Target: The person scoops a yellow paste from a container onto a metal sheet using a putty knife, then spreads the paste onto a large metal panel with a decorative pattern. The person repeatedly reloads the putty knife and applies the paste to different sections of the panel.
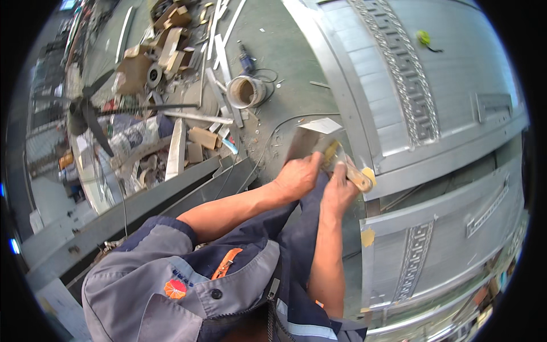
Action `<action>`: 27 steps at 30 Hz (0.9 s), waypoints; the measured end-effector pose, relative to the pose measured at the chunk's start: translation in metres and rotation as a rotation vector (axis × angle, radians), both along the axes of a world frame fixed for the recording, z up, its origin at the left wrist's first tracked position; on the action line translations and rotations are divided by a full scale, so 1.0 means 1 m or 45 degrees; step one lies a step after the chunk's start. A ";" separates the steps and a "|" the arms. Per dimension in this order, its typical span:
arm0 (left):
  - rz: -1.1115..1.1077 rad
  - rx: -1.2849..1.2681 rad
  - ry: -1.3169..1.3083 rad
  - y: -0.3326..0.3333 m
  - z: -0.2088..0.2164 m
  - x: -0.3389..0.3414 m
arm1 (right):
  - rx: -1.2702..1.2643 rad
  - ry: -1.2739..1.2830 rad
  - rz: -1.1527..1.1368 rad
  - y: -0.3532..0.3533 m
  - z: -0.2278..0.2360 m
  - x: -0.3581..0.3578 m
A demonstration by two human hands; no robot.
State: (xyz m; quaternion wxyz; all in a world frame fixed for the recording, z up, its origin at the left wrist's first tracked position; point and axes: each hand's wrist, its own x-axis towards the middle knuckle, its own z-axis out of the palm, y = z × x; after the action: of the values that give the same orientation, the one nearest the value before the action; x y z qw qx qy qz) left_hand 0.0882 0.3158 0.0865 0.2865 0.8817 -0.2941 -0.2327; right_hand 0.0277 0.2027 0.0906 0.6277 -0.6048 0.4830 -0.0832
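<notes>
My left hand (297, 175) is closed on the lower part of a flat rectangular metal plate (302, 143), whose bright top face catches the light. My right hand (339, 191) grips a putty knife (360, 179) with a pale wooden handle. Its blade end lies against or very near the plate, where yellow putty (331, 150) shows; the exact contact is hard to see. Both hands are close together, just left of the corner of a grey metal door panel (364, 102). A yellow putty patch (369, 174) marks that corner.
A second metal panel (387, 262) with another putty patch (368, 237) lies nearer me. On the floor are a bucket (246, 91), a power tool (245, 59), a cable and cardboard scraps (134, 71). A large fan (82, 114) stands at left, beyond a steel beam (114, 214).
</notes>
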 end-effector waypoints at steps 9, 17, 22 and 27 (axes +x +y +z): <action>-0.338 0.292 -0.002 -0.018 0.005 0.080 | 1.169 -0.857 -0.869 -0.072 -0.041 0.042; 0.025 0.241 0.450 -0.078 0.008 0.145 | 0.995 -1.015 -1.110 -0.093 -0.090 -0.055; -0.152 0.186 0.447 -0.120 0.013 0.184 | 0.625 -0.543 -1.605 -0.098 -0.106 -0.108; -0.274 0.247 0.542 -0.149 0.009 0.231 | 0.377 -0.399 -1.788 -0.098 -0.128 -0.111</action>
State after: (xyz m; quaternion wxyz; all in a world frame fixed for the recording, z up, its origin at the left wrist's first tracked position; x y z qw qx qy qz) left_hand 0.3196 0.1670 0.0957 0.2295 0.7999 -0.2956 -0.4692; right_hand -0.0831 0.1050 -0.0378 0.5632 -0.0426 0.6676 -0.4851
